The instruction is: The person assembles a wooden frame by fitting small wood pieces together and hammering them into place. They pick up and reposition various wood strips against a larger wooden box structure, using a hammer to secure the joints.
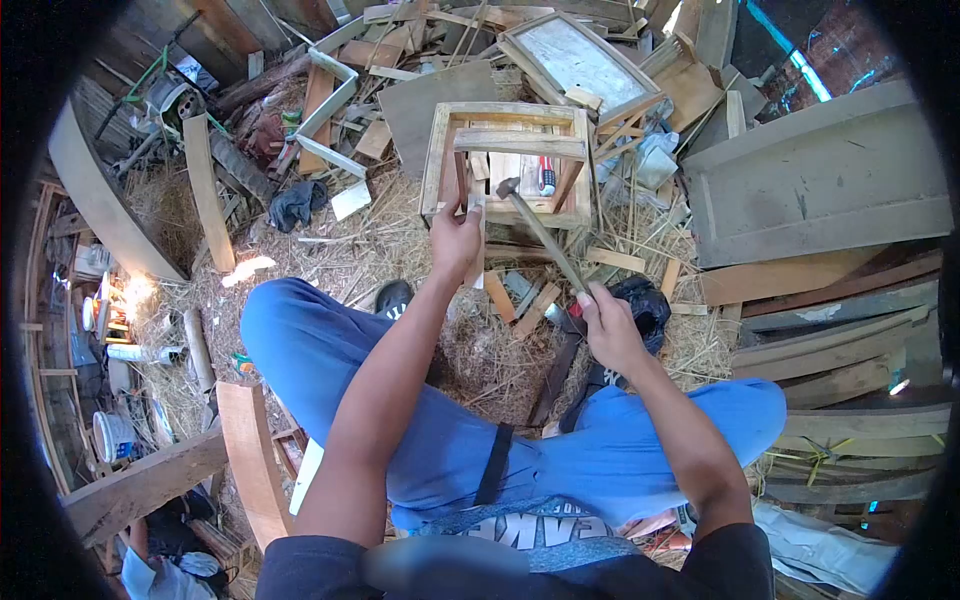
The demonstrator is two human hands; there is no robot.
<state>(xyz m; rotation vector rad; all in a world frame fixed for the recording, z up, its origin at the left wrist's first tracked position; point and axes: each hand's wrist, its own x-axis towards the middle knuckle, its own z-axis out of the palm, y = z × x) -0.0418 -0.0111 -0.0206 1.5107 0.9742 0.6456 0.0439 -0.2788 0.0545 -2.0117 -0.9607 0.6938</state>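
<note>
My right hand (610, 328) is closed round the lower end of a hammer (545, 238). Its dark head lies over the inside of a square wooden frame (437, 150), a little to the right of my left hand. My left hand (456, 243) grips a narrow wooden strip (477, 265) at the frame's near left corner, fingers closed and thumb upward. Within the larger frame stands a smaller wooden frame piece (518, 143), whose left leg comes down to my left fingers. A red and white tool (546, 176) rests inside the frame, too small to name.
Wood offcuts (497, 297) and straw cover the floor around my feet. A framed panel (580, 62) lies behind the frame. On the right, a large wooden panel (810, 180) leans above stacked curved boards (850, 350). A long board (205, 195) stands at left.
</note>
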